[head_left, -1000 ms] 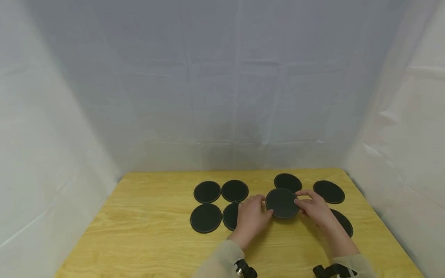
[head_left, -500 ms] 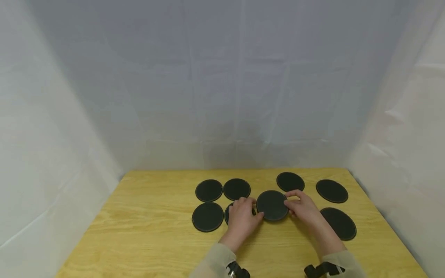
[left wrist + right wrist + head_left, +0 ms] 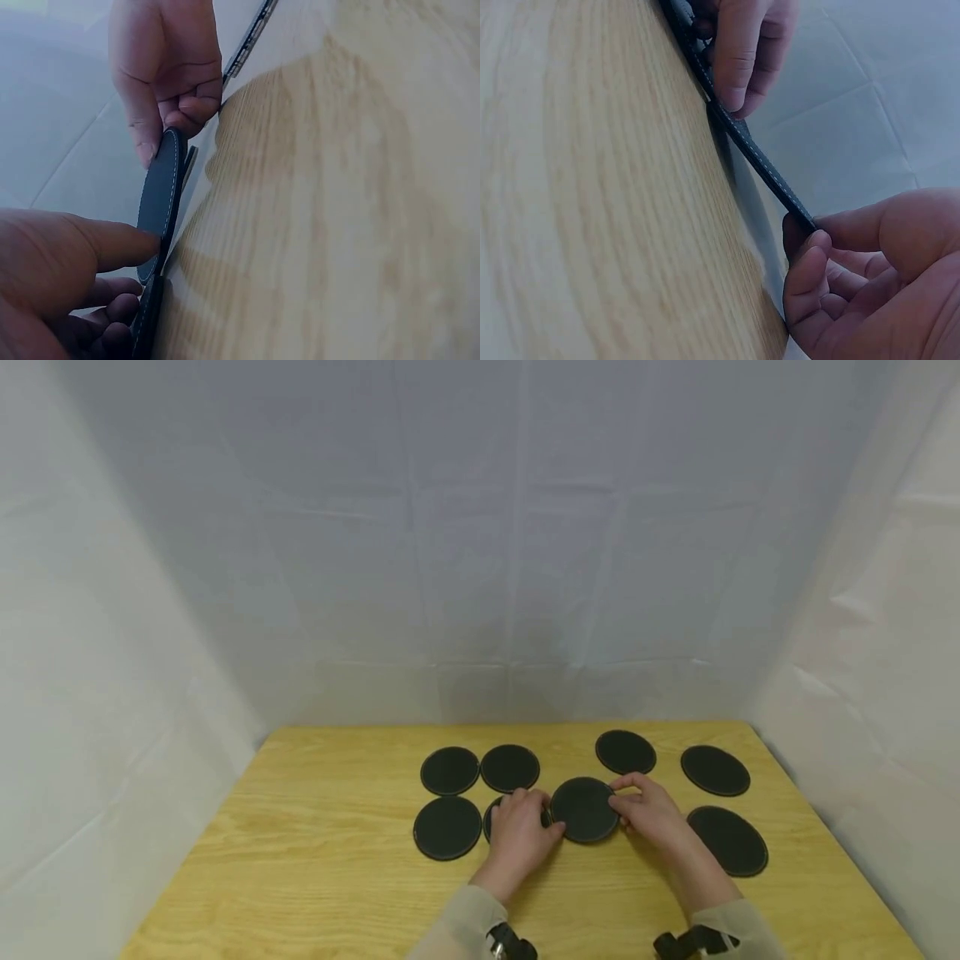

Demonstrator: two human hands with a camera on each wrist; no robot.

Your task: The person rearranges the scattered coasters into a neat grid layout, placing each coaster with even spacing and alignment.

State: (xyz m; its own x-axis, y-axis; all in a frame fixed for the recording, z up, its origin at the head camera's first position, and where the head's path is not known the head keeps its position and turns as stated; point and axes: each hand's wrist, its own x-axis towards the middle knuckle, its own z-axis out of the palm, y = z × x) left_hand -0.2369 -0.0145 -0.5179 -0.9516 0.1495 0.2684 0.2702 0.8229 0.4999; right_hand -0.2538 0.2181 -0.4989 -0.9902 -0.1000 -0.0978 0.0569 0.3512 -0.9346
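Between my two hands is a round black coaster (image 3: 584, 810) with a stitched edge. My right hand (image 3: 651, 814) pinches its right edge between thumb and fingers. On the other side, my left hand (image 3: 521, 835) has its thumb at the near left rim and its fingers curled by that edge. Another coaster (image 3: 487, 821) lies partly hidden beneath the left hand. The right wrist view shows the held coaster (image 3: 772, 178) tilted, its right side raised off the wood and its left end low beside the neighbouring coaster.
Three more coasters lie at the left: one at the back (image 3: 449, 770), one beside it (image 3: 510, 767) and one in front (image 3: 447, 828). To the right are three scattered coasters (image 3: 626, 752) (image 3: 715, 770) (image 3: 727, 841). Pale sheeting (image 3: 480, 568) encloses the wooden table (image 3: 300, 860).
Both hands have brought the held coaster leftward and slightly nearer, up beside the coaster under the left hand. Over the last half second it has shifted only a little.
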